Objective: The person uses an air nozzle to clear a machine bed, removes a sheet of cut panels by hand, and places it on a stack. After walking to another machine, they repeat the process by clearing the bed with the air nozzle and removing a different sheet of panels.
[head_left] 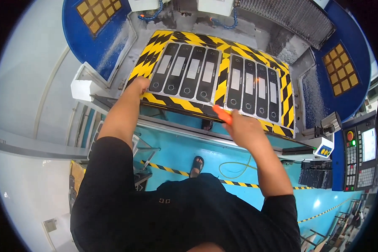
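A board (221,80) edged in yellow and black striped tape lies on the machine bed, with several long black panels (193,72) set side by side in two groups. Each panel has a pale rectangle and a ring near its front end. At the board's front left corner, my left hand (141,85) is closed against the edge; its fingers are partly hidden, and anything inside them does not show. My right hand (247,129) grips a bright orange tool (222,114), whose exact kind I cannot make out. Its tip points left over the front edge, below the panels.
Blue side panels (348,42) flank the machine opening. Blue coolant hoses (233,21) hang at the back. To the right stands a control panel (360,155) with a screen and keys. A yellow hose (236,175) loops over the turquoise floor (176,147).
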Demonstrator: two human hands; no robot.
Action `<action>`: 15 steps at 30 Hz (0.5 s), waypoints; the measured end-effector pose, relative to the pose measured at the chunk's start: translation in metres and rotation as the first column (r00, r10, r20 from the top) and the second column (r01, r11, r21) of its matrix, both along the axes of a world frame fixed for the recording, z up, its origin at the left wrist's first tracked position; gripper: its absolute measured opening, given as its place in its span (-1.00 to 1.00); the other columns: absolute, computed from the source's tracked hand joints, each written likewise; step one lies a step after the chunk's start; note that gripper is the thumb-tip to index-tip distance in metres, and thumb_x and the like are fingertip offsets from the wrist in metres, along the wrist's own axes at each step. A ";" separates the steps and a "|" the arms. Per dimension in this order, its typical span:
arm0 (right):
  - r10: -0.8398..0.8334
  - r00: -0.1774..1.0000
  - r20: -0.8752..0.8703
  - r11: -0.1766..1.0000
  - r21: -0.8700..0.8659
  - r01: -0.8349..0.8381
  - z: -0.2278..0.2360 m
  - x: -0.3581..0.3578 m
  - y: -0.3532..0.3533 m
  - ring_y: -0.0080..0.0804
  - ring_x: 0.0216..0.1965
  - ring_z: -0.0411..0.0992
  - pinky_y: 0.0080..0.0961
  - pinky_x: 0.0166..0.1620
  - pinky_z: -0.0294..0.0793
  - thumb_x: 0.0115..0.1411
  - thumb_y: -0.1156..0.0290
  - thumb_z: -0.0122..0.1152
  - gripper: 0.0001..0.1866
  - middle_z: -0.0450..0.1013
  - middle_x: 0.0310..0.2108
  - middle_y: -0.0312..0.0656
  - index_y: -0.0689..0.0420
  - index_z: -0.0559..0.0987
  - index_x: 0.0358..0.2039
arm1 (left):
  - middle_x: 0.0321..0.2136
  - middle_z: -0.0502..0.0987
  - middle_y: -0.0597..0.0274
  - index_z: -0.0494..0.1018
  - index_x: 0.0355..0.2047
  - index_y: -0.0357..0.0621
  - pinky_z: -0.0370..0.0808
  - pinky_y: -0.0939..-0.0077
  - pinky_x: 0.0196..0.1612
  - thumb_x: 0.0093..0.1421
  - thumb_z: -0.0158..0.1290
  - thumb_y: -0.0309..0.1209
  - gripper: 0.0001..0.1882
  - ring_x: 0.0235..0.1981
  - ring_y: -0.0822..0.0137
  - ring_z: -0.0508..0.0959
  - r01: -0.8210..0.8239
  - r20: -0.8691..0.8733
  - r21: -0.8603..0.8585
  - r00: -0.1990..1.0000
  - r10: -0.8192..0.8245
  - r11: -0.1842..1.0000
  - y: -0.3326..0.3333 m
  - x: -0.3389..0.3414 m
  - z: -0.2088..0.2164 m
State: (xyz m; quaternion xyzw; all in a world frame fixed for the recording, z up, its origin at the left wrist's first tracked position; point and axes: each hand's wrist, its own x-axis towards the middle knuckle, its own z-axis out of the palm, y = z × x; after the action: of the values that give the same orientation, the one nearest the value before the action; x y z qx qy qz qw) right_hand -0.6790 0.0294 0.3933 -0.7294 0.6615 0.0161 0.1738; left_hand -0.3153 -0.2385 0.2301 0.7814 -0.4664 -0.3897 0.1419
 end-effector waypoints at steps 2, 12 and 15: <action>-0.084 0.996 -0.043 0.996 -0.025 0.083 0.000 -0.008 0.031 0.10 -0.33 0.54 -0.03 -0.24 0.48 0.26 0.09 0.14 -0.60 0.54 -0.43 0.07 0.19 0.39 -0.15 | -0.67 0.41 -0.03 0.46 -0.55 -0.31 0.24 0.32 -0.65 0.00 -0.10 -0.55 -0.87 -0.73 0.20 0.38 0.018 0.000 0.036 1.000 -0.018 0.999 0.001 -0.011 0.015; -0.166 0.986 0.028 0.982 -0.088 0.168 0.011 0.003 0.091 0.15 -0.39 0.51 -0.01 -0.31 0.47 0.23 0.11 0.18 -0.61 0.53 -0.48 0.08 0.17 0.38 -0.17 | -0.68 0.34 0.02 0.40 -0.57 -0.28 0.15 0.39 -0.70 -0.09 -0.07 -0.64 -0.93 -0.79 0.26 0.28 -0.059 -0.115 0.081 0.991 0.068 0.995 0.000 0.008 0.001; -0.097 0.995 0.004 0.993 -0.071 0.097 0.005 0.008 0.072 0.13 -0.39 0.52 -0.02 -0.30 0.48 0.23 0.11 0.18 -0.61 0.54 -0.47 0.08 0.17 0.39 -0.17 | -0.69 0.31 0.06 0.38 -0.57 -0.26 0.12 0.41 -0.70 -0.07 -0.10 -0.64 -0.93 -0.80 0.31 0.23 -0.058 -0.136 0.082 0.988 0.069 0.995 0.001 0.004 0.006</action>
State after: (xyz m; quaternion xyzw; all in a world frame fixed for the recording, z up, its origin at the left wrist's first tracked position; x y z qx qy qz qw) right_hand -0.6706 0.1017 0.3986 -0.7022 0.6961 -0.0160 0.1483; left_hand -0.3118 -0.2370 0.2357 0.7719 -0.4147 -0.4560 0.1557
